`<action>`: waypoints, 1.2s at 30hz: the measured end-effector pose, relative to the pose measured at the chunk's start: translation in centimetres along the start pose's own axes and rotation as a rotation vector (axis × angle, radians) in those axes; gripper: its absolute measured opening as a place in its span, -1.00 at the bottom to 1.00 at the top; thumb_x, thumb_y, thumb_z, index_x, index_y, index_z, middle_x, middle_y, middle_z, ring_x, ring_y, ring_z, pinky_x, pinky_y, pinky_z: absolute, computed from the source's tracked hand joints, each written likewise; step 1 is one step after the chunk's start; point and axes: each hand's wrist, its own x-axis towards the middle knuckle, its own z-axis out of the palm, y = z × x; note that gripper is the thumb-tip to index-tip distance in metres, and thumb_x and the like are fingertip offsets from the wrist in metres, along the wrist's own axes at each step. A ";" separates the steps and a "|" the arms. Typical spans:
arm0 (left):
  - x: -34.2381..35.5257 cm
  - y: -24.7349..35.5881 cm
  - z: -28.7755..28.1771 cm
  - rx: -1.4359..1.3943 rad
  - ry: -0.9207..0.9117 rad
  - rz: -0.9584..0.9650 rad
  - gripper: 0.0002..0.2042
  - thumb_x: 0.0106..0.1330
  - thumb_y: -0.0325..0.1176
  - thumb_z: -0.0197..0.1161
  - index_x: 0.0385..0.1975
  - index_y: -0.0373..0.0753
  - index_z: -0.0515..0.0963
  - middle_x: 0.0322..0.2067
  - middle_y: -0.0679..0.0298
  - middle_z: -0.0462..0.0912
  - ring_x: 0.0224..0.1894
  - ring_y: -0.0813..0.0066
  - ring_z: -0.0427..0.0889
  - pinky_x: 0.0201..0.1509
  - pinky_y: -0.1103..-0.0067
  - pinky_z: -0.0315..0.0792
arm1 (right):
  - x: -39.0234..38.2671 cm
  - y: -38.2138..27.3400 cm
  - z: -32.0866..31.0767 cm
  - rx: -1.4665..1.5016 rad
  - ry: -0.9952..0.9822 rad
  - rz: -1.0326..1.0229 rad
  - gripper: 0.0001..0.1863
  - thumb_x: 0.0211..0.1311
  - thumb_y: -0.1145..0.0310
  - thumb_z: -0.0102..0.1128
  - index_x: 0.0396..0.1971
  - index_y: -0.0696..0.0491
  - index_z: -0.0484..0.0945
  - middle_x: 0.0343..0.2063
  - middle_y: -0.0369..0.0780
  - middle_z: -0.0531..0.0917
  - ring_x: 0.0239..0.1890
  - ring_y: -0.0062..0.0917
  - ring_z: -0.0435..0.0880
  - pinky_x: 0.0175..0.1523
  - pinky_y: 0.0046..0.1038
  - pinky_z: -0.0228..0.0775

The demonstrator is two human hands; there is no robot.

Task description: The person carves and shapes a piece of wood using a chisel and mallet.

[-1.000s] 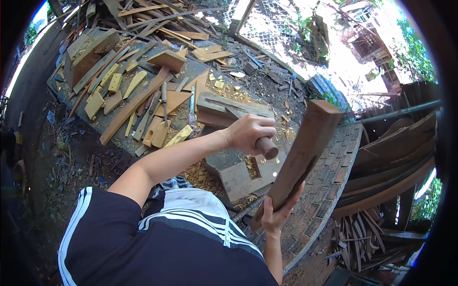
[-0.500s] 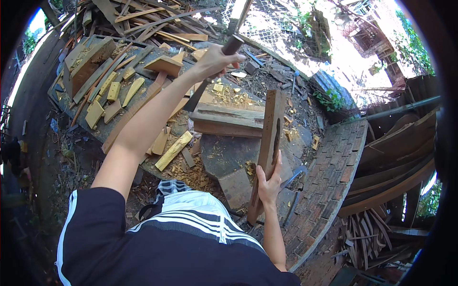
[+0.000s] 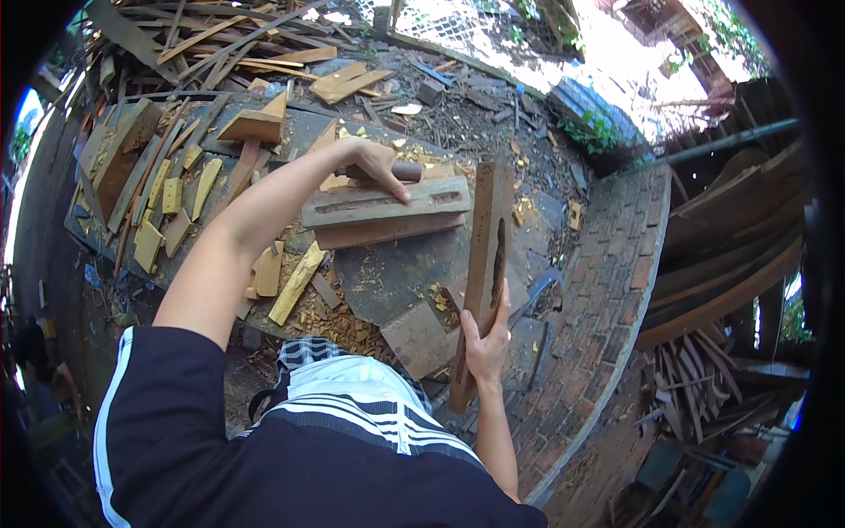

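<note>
My left hand is closed on a dark cylindrical tool handle, held level at the back of a weathered, grooved timber; its thumb reaches onto that timber's top. The rest of the tool is hidden. The grooved timber lies on a redder wooden block. My right hand grips the lower part of a long brown board with an elongated slot, held upright in the picture just right of the grooved timber.
Yellow offcuts and boards lie strewn over the dark work surface, among shavings. A heap of scrap planks is at the back left. A brick ledge runs along the right, beside curved dark timbers.
My left hand swung the tool up and away, then lowered it behind the grooved timber. The board in my right hand moved leftward and turned from a slant to more vertical.
</note>
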 end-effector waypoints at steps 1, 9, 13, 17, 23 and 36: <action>0.2 -0.9 0.7 -0.057 -0.012 -0.019 -0.05 -0.22 0.41 0.41 -0.20 -0.55 0.59 -0.28 -0.11 0.67 -0.21 0.10 0.69 -0.10 0.43 0.51 | 0.0 -0.3 -0.3 -0.004 0.018 0.003 -0.18 0.21 0.30 0.25 0.42 -0.01 0.03 0.04 0.06 0.57 0.01 -0.20 0.64 0.10 -0.27 0.43; 1.0 7.2 2.6 -0.125 -0.029 0.064 -0.30 -0.27 0.22 0.56 -0.64 -0.47 0.54 -0.62 0.13 0.58 -0.54 0.33 0.62 -0.57 0.51 0.41 | -0.6 1.3 -0.5 -0.002 0.083 0.041 -0.18 0.20 0.30 0.26 0.41 0.00 0.04 0.05 0.11 0.55 0.06 -0.13 0.61 0.15 -0.24 0.41; 1.4 7.7 2.5 -0.185 -0.108 0.018 -0.34 -0.24 0.16 0.58 -0.62 -0.44 0.54 -0.64 0.16 0.56 -0.57 0.35 0.61 -0.59 0.51 0.40 | -1.4 0.2 -0.5 0.015 0.035 0.070 -0.20 0.22 0.26 0.24 0.41 -0.03 0.06 0.10 0.04 0.53 0.07 -0.17 0.59 0.17 -0.26 0.38; 0.8 7.6 2.6 -0.156 -0.032 0.068 -0.32 -0.17 0.17 0.55 -0.49 -0.47 0.55 -0.62 0.18 0.56 -0.58 0.37 0.59 -0.60 0.48 0.40 | -2.0 1.2 -0.3 0.004 0.016 0.082 -0.18 0.20 0.26 0.26 0.41 -0.03 0.05 0.06 0.07 0.56 0.05 -0.13 0.61 0.14 -0.25 0.41; -5.3 12.0 -3.3 -0.328 0.457 0.260 -0.54 0.18 0.02 0.36 -0.17 -0.27 0.57 -0.43 0.24 0.61 -0.43 0.59 0.61 -0.35 0.60 0.52 | -2.2 2.8 -0.3 -0.260 0.013 -0.033 -0.10 0.17 0.16 0.27 0.44 -0.15 -0.05 -0.28 0.15 0.67 -0.22 0.09 0.66 -0.15 -0.09 0.53; -7.8 14.8 -0.6 -1.026 0.947 0.601 -0.56 0.19 0.04 0.38 -0.44 -0.25 0.44 -0.73 0.36 0.46 -0.74 0.67 0.45 -0.68 0.69 0.35 | -2.3 2.9 0.6 -0.253 0.044 -0.066 -0.11 0.17 0.15 0.26 0.43 -0.19 -0.05 -0.23 0.12 0.67 -0.20 0.08 0.66 -0.12 -0.08 0.53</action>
